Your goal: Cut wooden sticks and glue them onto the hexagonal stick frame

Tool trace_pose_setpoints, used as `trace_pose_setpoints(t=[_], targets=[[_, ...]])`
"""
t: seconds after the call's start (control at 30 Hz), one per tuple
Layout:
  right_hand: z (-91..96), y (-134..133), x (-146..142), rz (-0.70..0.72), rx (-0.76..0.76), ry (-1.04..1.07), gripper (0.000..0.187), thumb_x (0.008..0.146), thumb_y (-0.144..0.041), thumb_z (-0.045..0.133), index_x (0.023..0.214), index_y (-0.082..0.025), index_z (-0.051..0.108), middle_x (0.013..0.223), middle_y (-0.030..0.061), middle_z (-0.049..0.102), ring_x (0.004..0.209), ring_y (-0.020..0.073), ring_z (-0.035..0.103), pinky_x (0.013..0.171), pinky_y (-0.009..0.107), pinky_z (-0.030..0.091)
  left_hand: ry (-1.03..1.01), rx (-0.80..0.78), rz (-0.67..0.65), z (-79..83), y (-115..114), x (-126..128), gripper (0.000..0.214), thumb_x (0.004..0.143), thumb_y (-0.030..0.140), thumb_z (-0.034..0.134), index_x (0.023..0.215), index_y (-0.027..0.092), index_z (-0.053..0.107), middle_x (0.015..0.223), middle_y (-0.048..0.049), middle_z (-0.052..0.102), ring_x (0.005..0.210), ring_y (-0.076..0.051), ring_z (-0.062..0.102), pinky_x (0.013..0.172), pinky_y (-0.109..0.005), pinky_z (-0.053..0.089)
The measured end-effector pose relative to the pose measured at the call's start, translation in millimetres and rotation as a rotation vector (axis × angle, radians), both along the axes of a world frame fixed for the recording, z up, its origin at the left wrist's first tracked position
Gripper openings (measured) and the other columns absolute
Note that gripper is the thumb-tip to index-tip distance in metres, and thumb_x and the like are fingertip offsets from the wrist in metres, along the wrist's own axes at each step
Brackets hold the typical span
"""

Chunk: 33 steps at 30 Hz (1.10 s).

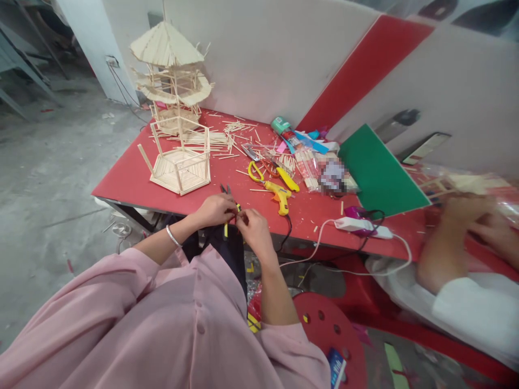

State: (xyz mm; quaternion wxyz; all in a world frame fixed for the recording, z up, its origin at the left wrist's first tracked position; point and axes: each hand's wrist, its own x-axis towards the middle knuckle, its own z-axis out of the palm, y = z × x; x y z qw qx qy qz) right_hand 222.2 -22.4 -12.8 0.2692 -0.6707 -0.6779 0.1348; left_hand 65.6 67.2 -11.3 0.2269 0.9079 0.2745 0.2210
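Note:
At the front edge of the red table (130, 173), my left hand (216, 209) is closed around a pair of pliers (226, 230) with black jaws and yellow-and-black handles. The jaws point toward the table. Right beside it, my right hand (255, 231) is closed, its thumb and fingers pinched together close to the pliers. What that pinch holds is hidden. Beyond my hands stands a hexagonal stick frame (178, 167) with upright posts. A yellow glue gun (279, 197) lies to the right, close to yellow-handled scissors (255, 172) and a yellow utility knife (287, 179).
A tiered stick pavilion (168, 48) stands behind the frame, near loose sticks (206, 140). Farther right are a spray can (279, 125), a green board (383, 173) and a white power strip (363, 227) with cables. Another person's arm (446, 243) rests at the right.

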Motion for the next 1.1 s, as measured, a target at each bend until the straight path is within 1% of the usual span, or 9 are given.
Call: trace_pose_setpoints(t=[0.2, 0.3, 0.37, 0.43, 0.53, 0.6, 0.7, 0.9, 1.1], targets=[[8.0, -10.9, -1.2, -0.034, 0.038, -0.039, 0.015, 0.090, -0.021, 0.051, 0.087, -0.019, 0.066, 0.085, 0.0069, 0.066, 0.083, 0.0200, 0.060, 0.077, 0.030, 0.043, -0.070, -0.062, 0.013, -2.7, 4.3, -1.5, 0.017, 0.079, 0.012, 0.060, 0.082, 0.019, 0.076, 0.084, -0.0052, 0.072, 0.083, -0.018, 0.066, 0.077, -0.025, 0.049], [11.2, -29.8, -5.2, -0.209, 0.131, -0.101, 0.019, 0.092, -0.034, 0.054, 0.097, -0.020, 0.066, 0.095, 0.0089, 0.067, 0.093, 0.0226, 0.060, 0.080, 0.031, 0.044, -0.046, -0.043, 0.011, -0.7, 5.0, -2.6, 0.021, 0.083, 0.013, 0.056, 0.088, 0.018, 0.076, 0.089, -0.0065, 0.072, 0.084, -0.018, 0.067, 0.077, -0.025, 0.049], [7.6, -44.1, -8.4, -0.340, 0.166, -0.075, 0.032, 0.088, -0.046, 0.060, 0.106, -0.020, 0.065, 0.102, 0.0106, 0.067, 0.094, 0.0240, 0.061, 0.078, 0.032, 0.045, 0.017, 0.009, -0.008, 2.1, 5.5, -2.4, 0.022, 0.085, 0.013, 0.054, 0.090, 0.018, 0.075, 0.091, -0.0072, 0.071, 0.084, -0.018, 0.066, 0.075, -0.025, 0.048], [-2.3, -57.1, -10.8, -0.468, 0.176, 0.065, 0.043, 0.084, -0.054, 0.064, 0.108, -0.019, 0.064, 0.102, 0.0110, 0.067, 0.085, 0.0223, 0.062, 0.075, 0.032, 0.046, 0.103, 0.089, -0.037, 5.9, 6.7, -1.0, 0.023, 0.087, 0.013, 0.052, 0.090, 0.018, 0.074, 0.091, -0.0078, 0.069, 0.083, -0.018, 0.066, 0.071, -0.024, 0.047], [-25.7, -68.9, -13.2, -0.601, 0.081, 0.496, 0.042, 0.080, -0.056, 0.066, 0.096, -0.017, 0.065, 0.080, 0.0053, 0.067, 0.066, 0.0172, 0.060, 0.068, 0.031, 0.048, 0.240, 0.220, -0.092, 13.4, 10.9, 2.9, 0.022, 0.087, 0.012, 0.052, 0.089, 0.018, 0.073, 0.092, -0.0092, 0.067, 0.077, -0.017, 0.064, 0.063, -0.024, 0.043], [-41.6, -69.3, -15.8, -0.587, -0.035, 0.763, 0.044, 0.073, -0.057, 0.071, 0.088, -0.016, 0.067, 0.068, 0.0019, 0.063, 0.061, 0.0161, 0.058, 0.062, 0.029, 0.049, 0.324, 0.300, -0.136, 19.5, 14.3, 6.1, 0.020, 0.089, 0.012, 0.052, 0.089, 0.016, 0.072, 0.093, -0.0101, 0.066, 0.073, -0.016, 0.063, 0.058, -0.025, 0.039], [-58.8, -58.1, -24.7, -0.525, -0.099, 0.930, 0.050, 0.062, -0.056, 0.079, 0.086, -0.013, 0.069, 0.070, 0.0027, 0.066, 0.061, 0.0153, 0.058, 0.054, 0.027, 0.049, 0.407, 0.402, -0.205, 28.5, 18.2, 10.4, 0.019, 0.092, 0.014, 0.051, 0.089, 0.015, 0.070, 0.092, -0.0108, 0.065, 0.069, -0.017, 0.061, 0.055, -0.026, 0.036], [-75.9, -26.9, -43.4, -0.548, -0.059, 1.030, 0.057, 0.073, -0.063, 0.065, 0.093, -0.010, 0.071, 0.067, 0.0033, 0.067, 0.047, 0.0084, 0.047, 0.044, 0.023, 0.038, 0.454, 0.499, -0.337, 35.2, 20.0, 14.4, 0.015, 0.092, 0.017, 0.054, 0.086, 0.015, 0.068, 0.087, -0.0098, 0.065, 0.072, -0.019, 0.062, 0.053, -0.027, 0.036], [-77.2, -41.6, -17.9, -0.430, -0.087, 0.982, 0.043, 0.069, -0.054, 0.073, 0.080, -0.013, 0.076, 0.062, 0.0018, 0.067, 0.050, 0.0088, 0.053, 0.050, 0.021, 0.041, 0.435, 0.474, -0.328, 33.7, 19.7, 11.6, 0.018, 0.093, 0.013, 0.050, 0.086, 0.014, 0.067, 0.084, -0.0096, 0.066, 0.071, -0.018, 0.061, 0.056, -0.027, 0.039]])
